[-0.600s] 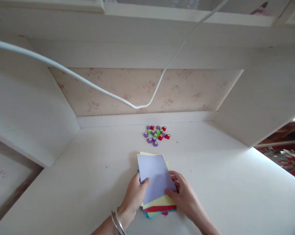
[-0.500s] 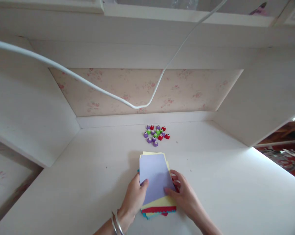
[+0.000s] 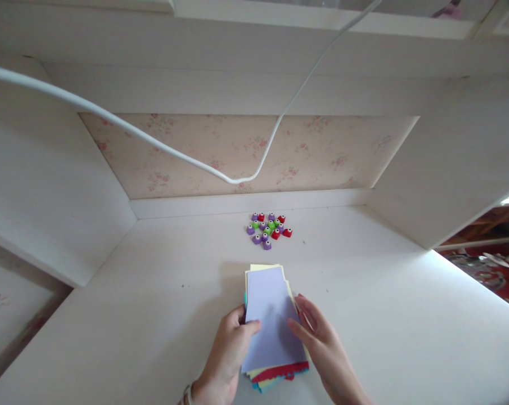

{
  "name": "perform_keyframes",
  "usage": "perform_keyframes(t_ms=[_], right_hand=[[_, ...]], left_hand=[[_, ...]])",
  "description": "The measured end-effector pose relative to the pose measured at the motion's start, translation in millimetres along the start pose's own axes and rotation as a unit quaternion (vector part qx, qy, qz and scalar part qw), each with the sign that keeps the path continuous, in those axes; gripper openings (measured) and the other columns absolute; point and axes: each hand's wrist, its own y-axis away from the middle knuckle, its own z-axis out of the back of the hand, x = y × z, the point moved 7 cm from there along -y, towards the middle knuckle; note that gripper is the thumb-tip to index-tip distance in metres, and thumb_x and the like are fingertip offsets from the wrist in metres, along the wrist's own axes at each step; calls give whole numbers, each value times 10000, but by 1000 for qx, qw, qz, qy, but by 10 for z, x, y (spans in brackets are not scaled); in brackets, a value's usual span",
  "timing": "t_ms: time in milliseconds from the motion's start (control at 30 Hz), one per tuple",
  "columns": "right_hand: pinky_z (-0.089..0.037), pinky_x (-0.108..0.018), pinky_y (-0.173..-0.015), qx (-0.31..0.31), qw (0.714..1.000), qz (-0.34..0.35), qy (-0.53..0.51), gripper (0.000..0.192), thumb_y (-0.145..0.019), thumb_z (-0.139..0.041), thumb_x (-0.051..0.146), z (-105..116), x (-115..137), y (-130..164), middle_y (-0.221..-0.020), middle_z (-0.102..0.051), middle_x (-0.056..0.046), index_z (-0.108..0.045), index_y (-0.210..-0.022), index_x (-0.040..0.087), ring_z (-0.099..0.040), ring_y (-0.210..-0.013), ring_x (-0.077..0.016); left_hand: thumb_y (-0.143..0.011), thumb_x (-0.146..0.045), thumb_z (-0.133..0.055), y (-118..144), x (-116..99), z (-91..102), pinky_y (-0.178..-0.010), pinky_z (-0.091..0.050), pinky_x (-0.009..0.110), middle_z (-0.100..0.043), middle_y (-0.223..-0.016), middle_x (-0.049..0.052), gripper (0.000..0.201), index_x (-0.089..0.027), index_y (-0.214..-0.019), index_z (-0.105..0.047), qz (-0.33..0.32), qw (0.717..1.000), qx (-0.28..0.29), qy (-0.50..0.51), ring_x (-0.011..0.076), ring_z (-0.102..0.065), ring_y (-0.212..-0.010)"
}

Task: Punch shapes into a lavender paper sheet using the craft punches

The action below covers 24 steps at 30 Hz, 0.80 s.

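Between my hands is a loose stack of coloured paper cards, with a lavender card (image 3: pixel 271 292) on top. Yellow edges show around it, and red and teal sheets with wavy edges stick out at the bottom. My left hand (image 3: pixel 231 343) grips the stack's left side, its thumb on the lavender card and its fingers hidden beneath. On the right side, my right hand (image 3: pixel 317 334) holds the stack too, thumb on top and fingers curled at the edge. Past the stack lie several small purple, red and green pieces with eye-like dots (image 3: pixel 267 245).
A white cable (image 3: pixel 174 154) hangs across the view above the white tabletop (image 3: pixel 153 270). White side panels (image 3: pixel 456 140) and a flowered back wall (image 3: pixel 313 146) enclose the table. Overhead runs a white shelf (image 3: pixel 237 50).
The lavender card has slid toward me over the stack, covering more of the yellow beneath it. Both hands still hold the stack, and the whole stack sits slightly lower in view.
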Motion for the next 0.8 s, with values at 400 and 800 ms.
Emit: perform_keyframes(t_ms=[400,800], right_hand=[[-524,-422,-940,40,999,-1,-7,543,-685,-786,478,-91,90,-196,-1178,-688,-92,-601,-1137,242,-640,-1132,-299],[-573,-357,-661,39,996,42,63,635,-610,-800,347,-480,158,-952,-761,-681,-5,-566,-1183,207,-688,-727,-224]], left_hand=[[-688,-250,-672,-124,-177,123,-813,-514,284,-713,-1072,91,470,-143,-1145,-653,-50,997,-53,-36,240,-678,-964],[-722,-179,-647,-359,-417,503,-882,-516,297,-681,-1172,76,567,-188,-1281,-552,-108,992,-63,-32,214,-677,-989]])
